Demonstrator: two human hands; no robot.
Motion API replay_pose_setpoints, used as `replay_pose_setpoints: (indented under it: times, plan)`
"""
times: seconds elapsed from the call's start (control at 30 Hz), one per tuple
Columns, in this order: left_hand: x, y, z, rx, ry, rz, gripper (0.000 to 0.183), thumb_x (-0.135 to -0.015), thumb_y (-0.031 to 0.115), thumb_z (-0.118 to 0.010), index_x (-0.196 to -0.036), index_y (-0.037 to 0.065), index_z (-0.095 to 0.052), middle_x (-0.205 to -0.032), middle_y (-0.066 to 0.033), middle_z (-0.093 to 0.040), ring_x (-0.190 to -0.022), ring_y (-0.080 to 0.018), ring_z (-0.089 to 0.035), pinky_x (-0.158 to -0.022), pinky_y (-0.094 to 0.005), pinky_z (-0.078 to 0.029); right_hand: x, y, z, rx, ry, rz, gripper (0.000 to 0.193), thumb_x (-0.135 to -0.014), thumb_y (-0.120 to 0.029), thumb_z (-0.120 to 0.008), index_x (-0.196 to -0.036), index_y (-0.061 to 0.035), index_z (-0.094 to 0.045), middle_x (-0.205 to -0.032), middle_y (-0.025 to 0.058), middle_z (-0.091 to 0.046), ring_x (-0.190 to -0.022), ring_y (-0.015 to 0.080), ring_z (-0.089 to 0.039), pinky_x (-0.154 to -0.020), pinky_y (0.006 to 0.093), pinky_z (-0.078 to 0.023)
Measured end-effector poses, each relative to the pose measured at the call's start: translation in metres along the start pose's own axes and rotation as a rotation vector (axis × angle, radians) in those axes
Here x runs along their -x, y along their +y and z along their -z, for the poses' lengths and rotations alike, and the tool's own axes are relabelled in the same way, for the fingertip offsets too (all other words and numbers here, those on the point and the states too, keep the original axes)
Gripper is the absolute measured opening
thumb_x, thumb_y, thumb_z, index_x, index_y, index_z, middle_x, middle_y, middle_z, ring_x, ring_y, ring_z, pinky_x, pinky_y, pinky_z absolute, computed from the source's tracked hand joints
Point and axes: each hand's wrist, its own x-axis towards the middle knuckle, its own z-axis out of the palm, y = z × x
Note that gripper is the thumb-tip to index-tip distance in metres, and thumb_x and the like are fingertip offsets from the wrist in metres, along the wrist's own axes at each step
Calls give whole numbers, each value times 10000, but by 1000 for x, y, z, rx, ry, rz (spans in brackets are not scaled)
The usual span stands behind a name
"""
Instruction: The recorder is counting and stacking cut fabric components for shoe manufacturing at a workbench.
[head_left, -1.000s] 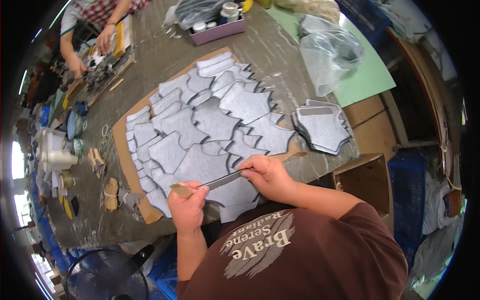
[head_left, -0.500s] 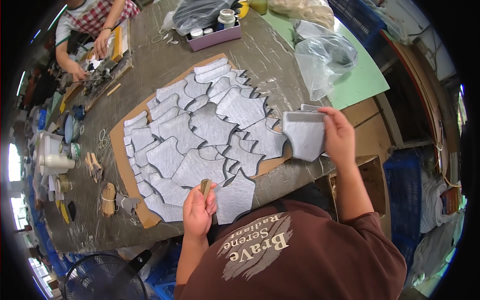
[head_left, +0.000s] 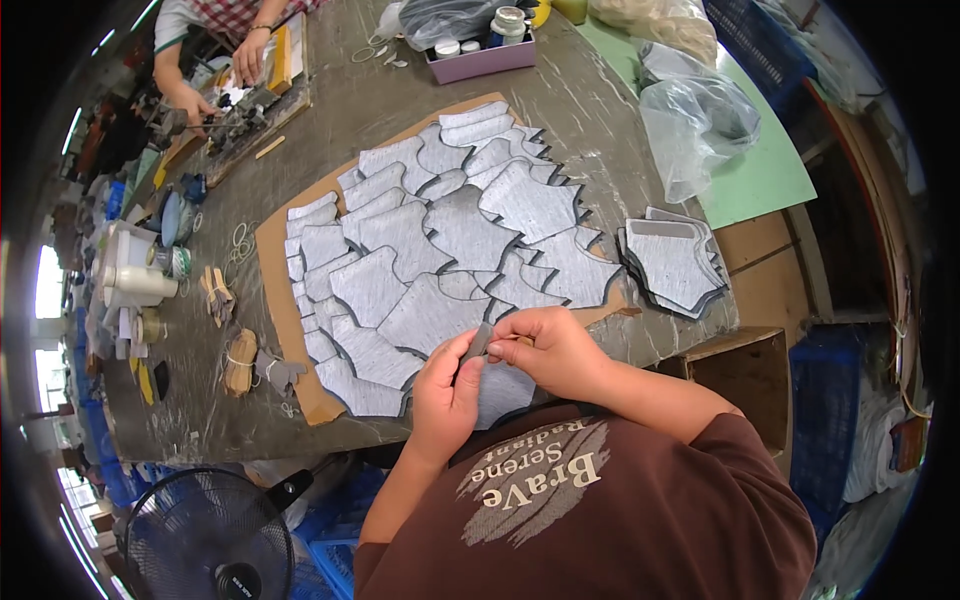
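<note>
Free: tabletop (head_left: 590, 105) between purple box (head_left: 484, 64) and plastic bag (head_left: 695, 130) | Obstacle right: stacked pieces (head_left: 670, 265)

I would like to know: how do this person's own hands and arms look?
The left hand and right hand wear no gloves, and no watch or bracelet shows. The forearms are uncovered; above them are short, dark brown sleeves, plain, belonging to a shirt with pale lettering.

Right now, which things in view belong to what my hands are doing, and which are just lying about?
Seem part of the job:
narrow grey strip in your left hand, right hand at it
overlapping grey cut-outs
brown cardboard sheet beneath them
stacked grey cut-outs, right

Seem just lying about:
purple box
clear plastic bag
flat wooden stick
</note>
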Motion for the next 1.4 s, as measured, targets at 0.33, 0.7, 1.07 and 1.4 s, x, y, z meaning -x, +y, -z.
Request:
replay_pose_setpoints:
  times: [0.33, 0.7, 1.07, 1.4]
  plan:
    - [-2, 1, 3, -164, 54, -208, 254, -892, 77, -567, -1122, -32, -586, -910, -130, -633, -782, -215, -610, -693, -285, -477, -1, 5, -4, 10, -3, 73, 89, -846, -63, -623, -851, 24, -644, -732, 15, -617, -687, 60, -534, -614, 233, -444]
    - [10, -11, -6, 790, -100, 270, 294, -973, 190, -445, -1167, -25, -497, -775, 6, -471, -649, -63, -392, -566, -194, -309, -2, 15, -4, -628, -179, -151, 58, -888, -69, -556, -871, -35, -599, -690, 5, -565, -615, 39, -493, -525, 181, -377]
    - [-28, 20, 30, -127, -285, -254, 241, -740, 26, -675, -975, 54, -626, -725, -73, -529, -607, -203, -514, -546, -263, -409, 1, 29, -6, -501, -376, -202, 147, -949, -143, -438, -849, -78, -522, -597, -41, -427, -459, 36, -333, -422, 203, -293]
    - [18, -22, 39, 306, 360, 154, 74, -771, -36, -681, -804, 2, -627, -764, -24, -582, -702, -98, -523, -647, -233, -428, -1, 32, 58, -1030, 157, 73, 54, -877, -85, -479, -839, -122, -468, -683, 8, -494, -424, 62, -327, -403, 224, -310]
